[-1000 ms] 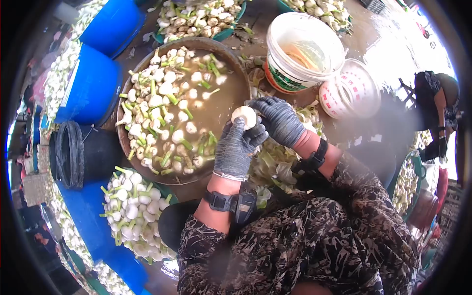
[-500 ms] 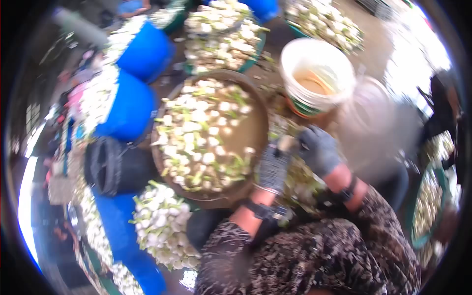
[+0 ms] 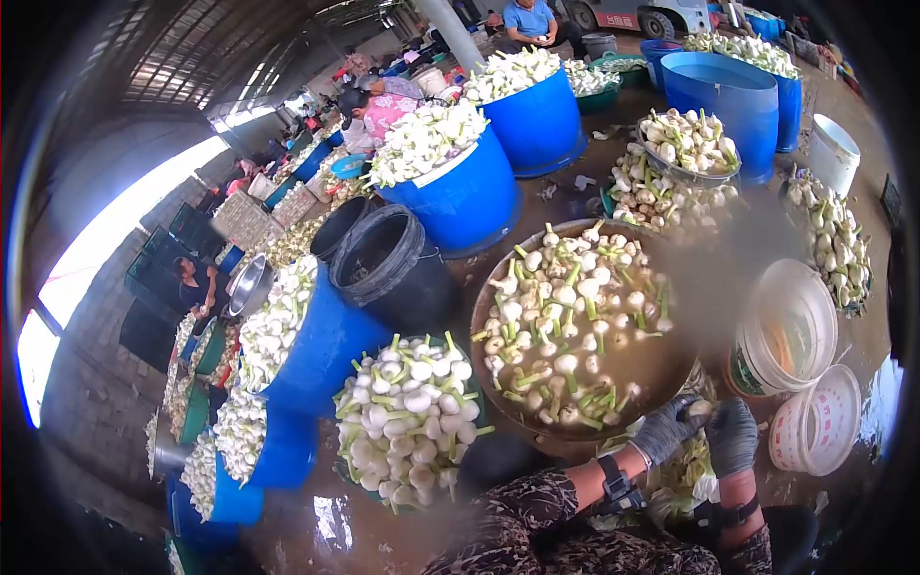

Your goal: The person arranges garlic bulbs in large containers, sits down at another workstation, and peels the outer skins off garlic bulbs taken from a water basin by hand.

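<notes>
Both my hands wear grey gloves and meet just below the right front of a wide basin [image 3: 484, 379]. My left hand [image 3: 666, 431] is closed round a pale garlic bulb [image 3: 701, 409] that shows at its fingertips. Against the bulb's other side my right hand [image 3: 731, 436] is closed, its fingers curled; whatever it grips is hidden. Garlic bulbs with green stems [image 3: 565, 364] float in the basin's cloudy brown water. Under my hands lies a heap of pale green peelings [image 3: 676, 479].
A heap of white garlic bulbs [image 3: 407, 417] stands left of the basin. Blue tubs [image 3: 460, 196] and a black bucket [image 3: 393, 268] are beyond it. White buckets [image 3: 791, 326] stand at right. Other people [image 3: 532, 21] sit farther back. A blurred smudge covers part of the right.
The view has swung up and left, so my hands and the basin appear lower and farther right. My hands remain together, with the bulb now plainer between them.
</notes>
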`<action>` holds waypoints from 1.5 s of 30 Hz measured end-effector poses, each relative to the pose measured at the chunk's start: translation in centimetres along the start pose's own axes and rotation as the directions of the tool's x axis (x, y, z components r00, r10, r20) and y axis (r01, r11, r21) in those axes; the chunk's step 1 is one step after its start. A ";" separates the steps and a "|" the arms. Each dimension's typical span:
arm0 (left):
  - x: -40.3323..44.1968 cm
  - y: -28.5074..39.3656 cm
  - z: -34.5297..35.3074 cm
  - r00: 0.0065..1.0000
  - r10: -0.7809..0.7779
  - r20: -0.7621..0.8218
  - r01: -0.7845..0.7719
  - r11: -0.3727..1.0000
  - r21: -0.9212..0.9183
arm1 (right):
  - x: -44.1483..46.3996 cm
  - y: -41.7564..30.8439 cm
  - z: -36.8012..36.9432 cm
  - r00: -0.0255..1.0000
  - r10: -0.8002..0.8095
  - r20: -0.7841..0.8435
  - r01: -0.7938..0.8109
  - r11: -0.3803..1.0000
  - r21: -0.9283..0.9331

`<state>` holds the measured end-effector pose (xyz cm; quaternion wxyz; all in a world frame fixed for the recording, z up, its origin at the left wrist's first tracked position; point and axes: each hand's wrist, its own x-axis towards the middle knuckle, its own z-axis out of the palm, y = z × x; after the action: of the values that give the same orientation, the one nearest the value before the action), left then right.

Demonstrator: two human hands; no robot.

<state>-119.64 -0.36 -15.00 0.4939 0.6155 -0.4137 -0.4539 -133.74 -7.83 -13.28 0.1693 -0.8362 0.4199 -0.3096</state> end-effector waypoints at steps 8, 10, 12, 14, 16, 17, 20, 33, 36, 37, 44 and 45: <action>-0.7 1.6 -1.6 0.961 -0.076 0.267 0.256 0.616 -0.745 | -0.2 13.7 2.7 0.934 0.336 0.124 -0.354 0.821 0.448; 0.3 0.5 -1.4 0.981 -0.080 0.178 0.186 0.665 -0.724 | 0.5 9.7 0.3 0.917 0.363 0.168 -0.397 0.774 0.494; 1.2 -1.9 -0.8 1.000 -0.021 -0.007 0.012 0.772 -0.636 | 0.4 4.2 -1.5 0.985 0.146 0.094 -0.174 0.871 0.459; 0.7 -1.3 -0.9 0.996 -0.073 0.059 0.094 0.795 -0.599 | 0.3 -0.3 -2.7 1.000 -0.029 0.011 0.025 0.954 0.299; 0.2 -0.6 -0.3 0.998 -0.065 0.015 0.065 0.905 -0.420 | -0.3 -1.0 -1.8 0.999 -0.039 -0.003 0.039 0.980 0.194; 0.0 -0.3 -0.1 0.998 -0.053 0.039 0.064 0.913 -0.403 | -0.6 -1.5 -0.9 0.999 0.005 -0.046 0.004 0.982 0.190; -1.1 0.9 -0.4 0.996 -0.085 -0.022 0.078 0.971 -0.226 | -0.7 -2.3 -1.0 1.000 -0.012 -0.021 0.014 0.997 0.079; -1.3 -0.9 -1.9 0.932 0.010 0.362 0.267 0.656 -0.706 | -0.2 8.5 -0.2 0.987 0.147 -0.069 -0.128 0.966 0.223; -1.3 -0.5 -2.2 0.955 -0.044 0.293 0.181 0.869 -0.461 | 1.0 -0.9 -4.1 0.954 -0.233 -0.189 0.249 0.966 0.066; -1.8 1.2 -2.3 0.960 -0.031 0.278 0.152 0.893 -0.423 | 0.9 -2.2 -4.7 0.963 -0.266 -0.039 0.268 0.961 0.071; -2.2 0.9 -3.1 0.920 -0.084 0.383 0.264 0.855 -0.446 | -0.8 -2.0 -3.0 0.940 -0.335 0.069 0.311 0.921 0.234; -2.5 1.9 -2.7 0.909 -0.077 0.410 0.286 0.831 -0.477 | -1.0 -1.9 -3.0 0.944 -0.310 0.110 0.283 0.936 0.210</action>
<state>-117.76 2.38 -12.53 0.5094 0.3955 -0.2979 -0.7038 -135.02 -6.02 -10.41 0.2295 -0.8895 0.2440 -0.3106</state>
